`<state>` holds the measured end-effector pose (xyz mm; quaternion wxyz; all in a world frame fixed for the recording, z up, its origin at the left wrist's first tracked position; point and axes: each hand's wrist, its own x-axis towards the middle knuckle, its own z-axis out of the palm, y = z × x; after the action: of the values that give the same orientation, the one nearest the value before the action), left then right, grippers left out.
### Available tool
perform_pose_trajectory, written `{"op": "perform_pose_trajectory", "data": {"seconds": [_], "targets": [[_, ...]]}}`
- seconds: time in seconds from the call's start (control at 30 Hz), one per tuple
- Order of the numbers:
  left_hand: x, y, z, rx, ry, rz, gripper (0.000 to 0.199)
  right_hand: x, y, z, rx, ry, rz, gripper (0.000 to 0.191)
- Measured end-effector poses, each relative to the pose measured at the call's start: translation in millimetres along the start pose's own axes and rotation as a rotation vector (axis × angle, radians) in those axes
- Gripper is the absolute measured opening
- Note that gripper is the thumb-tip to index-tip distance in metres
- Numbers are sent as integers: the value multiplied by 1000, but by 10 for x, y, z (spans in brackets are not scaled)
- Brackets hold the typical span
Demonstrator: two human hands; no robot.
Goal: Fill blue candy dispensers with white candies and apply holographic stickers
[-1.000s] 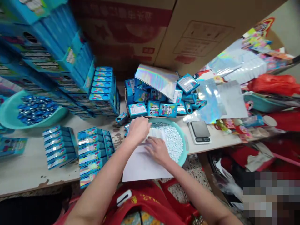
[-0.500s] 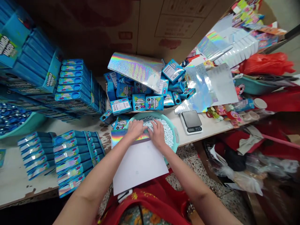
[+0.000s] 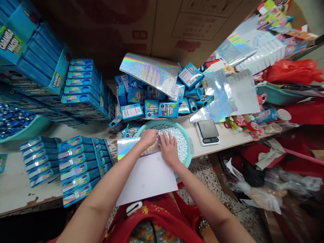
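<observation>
A sheet of white paper (image 3: 148, 179) with a shiny holographic strip (image 3: 126, 147) along its far edge lies over the near part of a turquoise basin (image 3: 189, 136). Many small white pieces (image 3: 180, 145), like candies, fill the basin. My left hand (image 3: 149, 137) is closed at the far edge of the holographic strip, its fingertips partly hidden. Beside it, my right hand (image 3: 169, 148) lies with fingers spread, its palm over the sheet's right part and its fingertips over the white pieces.
Behind the basin, a pile of blue caramel boxes (image 3: 152, 109) carries a holographic sheet (image 3: 149, 72). A small digital scale (image 3: 207, 130) stands to the right. Stacked blue boxes (image 3: 76, 168) fill the left, near a basin of blue-wrapped candies (image 3: 40, 126). A large cardboard box (image 3: 162, 30) rises behind.
My right hand's fingers were bent close to my left hand; now they are straighter and spread. My left hand has closed more tightly. The sheet has shifted slightly left.
</observation>
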<state>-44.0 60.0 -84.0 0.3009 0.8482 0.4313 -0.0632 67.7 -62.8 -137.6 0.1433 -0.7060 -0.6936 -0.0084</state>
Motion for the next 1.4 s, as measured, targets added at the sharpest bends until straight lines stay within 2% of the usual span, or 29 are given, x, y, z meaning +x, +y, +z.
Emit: {"op": "perform_pose_trajectory", "data": {"seconds": [0.13, 0.3, 0.4, 0.47, 0.53, 0.63, 0.73, 0.83, 0.93, 1.07, 1.13, 1.23, 1.4], "targets": [[24, -34, -36, -25, -13, 43, 26, -84, 25, -51, 84, 23, -33, 40], [41, -69, -29, -37, 7, 72, 27, -78, 87, -271, 210, 72, -55, 18], [41, -66, -5, -46, 11, 98, 26, -27, 101, -371, 236, 119, -36, 22], [36, -55, -7, -60, -3, 125, 26, 26, 118, -360, 223, 157, -15, 27], [32, -50, -30, -76, -26, 149, 26, 90, 151, -295, 229, 168, -18, 24], [34, -72, -83, -108, -82, 194, 25, 192, 224, -184, 325, 136, -14, 15], [37, -114, -114, -152, -129, 245, 26, 282, 303, -141, 420, 51, -22, 15], [38, -133, -99, -189, -159, 269, 26, 337, 368, -162, 475, -14, 34, 19], [43, -128, -71, -209, -161, 250, 27, 336, 393, -206, 515, -21, 117, 21], [57, -122, -85, -226, -166, 262, 27, 285, 358, -253, 629, -112, 62, 29], [63, -118, -109, -232, -177, 285, 28, 276, 332, -253, 702, -154, 138, 28], [75, -100, -129, -240, -178, 299, 31, 308, 312, -217, 761, -151, 307, 25], [118, -88, -86, -224, -192, 283, 27, 364, 327, -167, 745, -114, 404, 33]]}}
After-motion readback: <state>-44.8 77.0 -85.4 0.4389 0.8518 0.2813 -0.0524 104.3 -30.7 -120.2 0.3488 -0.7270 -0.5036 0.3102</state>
